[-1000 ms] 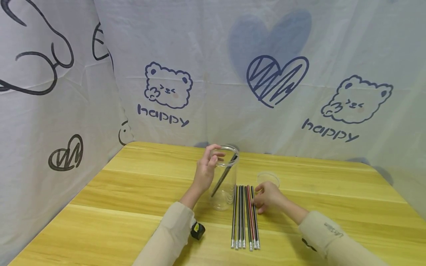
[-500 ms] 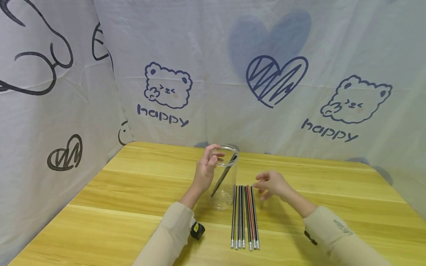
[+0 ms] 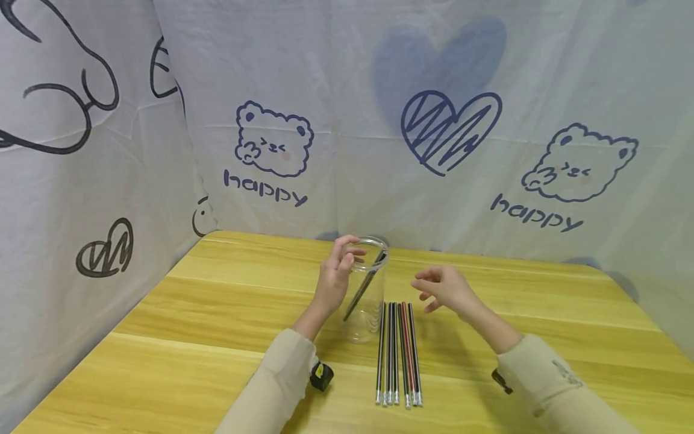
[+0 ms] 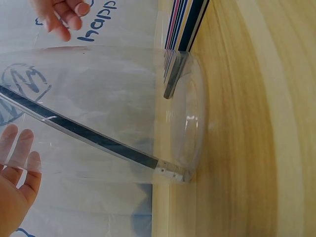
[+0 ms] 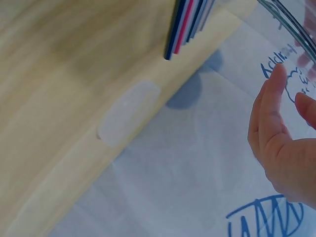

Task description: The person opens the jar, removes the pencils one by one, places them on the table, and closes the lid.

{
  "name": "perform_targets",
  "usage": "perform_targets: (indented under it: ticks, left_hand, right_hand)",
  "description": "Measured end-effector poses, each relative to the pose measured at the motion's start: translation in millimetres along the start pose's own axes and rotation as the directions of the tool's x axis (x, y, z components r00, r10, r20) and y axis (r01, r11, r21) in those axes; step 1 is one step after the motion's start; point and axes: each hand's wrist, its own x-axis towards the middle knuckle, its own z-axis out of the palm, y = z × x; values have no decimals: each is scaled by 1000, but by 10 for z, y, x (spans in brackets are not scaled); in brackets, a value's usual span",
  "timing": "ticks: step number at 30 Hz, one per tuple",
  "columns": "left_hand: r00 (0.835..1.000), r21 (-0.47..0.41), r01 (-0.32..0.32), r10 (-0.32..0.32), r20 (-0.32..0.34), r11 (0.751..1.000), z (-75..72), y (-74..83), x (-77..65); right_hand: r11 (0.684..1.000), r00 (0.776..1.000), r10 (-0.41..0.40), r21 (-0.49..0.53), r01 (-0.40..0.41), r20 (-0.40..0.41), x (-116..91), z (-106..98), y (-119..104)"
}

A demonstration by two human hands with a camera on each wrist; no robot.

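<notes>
White cloth point(image 3: 347, 72) with blue bears point(image 3: 275, 141), hearts point(image 3: 452, 132) and "happy" lettering point(image 3: 265, 188) behind a yellow wood-grain table point(image 3: 190, 349)

The head view cut off the left sleeve point(image 3: 271, 386) at seven o'clock and the right sleeve point(image 3: 547, 386) at four, where the sleeve's print point(image 3: 568, 372) was too small to read. The right hand point(image 3: 443, 289) hid the clear disc point(image 5: 129, 112) there. The left wrist view clipped the clear jar point(image 4: 106, 94) at nine o'clock, the pencils point(image 4: 185, 24) toward twelve.
</notes>
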Motion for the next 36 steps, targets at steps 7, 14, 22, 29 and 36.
perform_targets:
  ticks: [7,14,22,29,36]
  left_hand:
    - [1000,5,-10,10,2,1000,0,-7,0]
    - [1000,48,-16,16,1,999,-5,4,-8]
    - [1000,49,-22,21,2,999,-3,22,-8]
    - [1000,47,-24,24,-5,999,0,21,-9]
    - [1000,36,-18,18,0,999,3,21,-6]
  right_hand:
    - [990,995,-92,-109,87,-43,-3,-18,-106]
    - [967,975,-207,-169,191,-79,-30,-15,-232]
    - [944,944,-311,-153,293,-108,-52,4,-367]
    - [919,919,-379,-157,361,-110,-46,41,-471]
    - [901,903,-420,-164,402,-93,-55,92,-533]
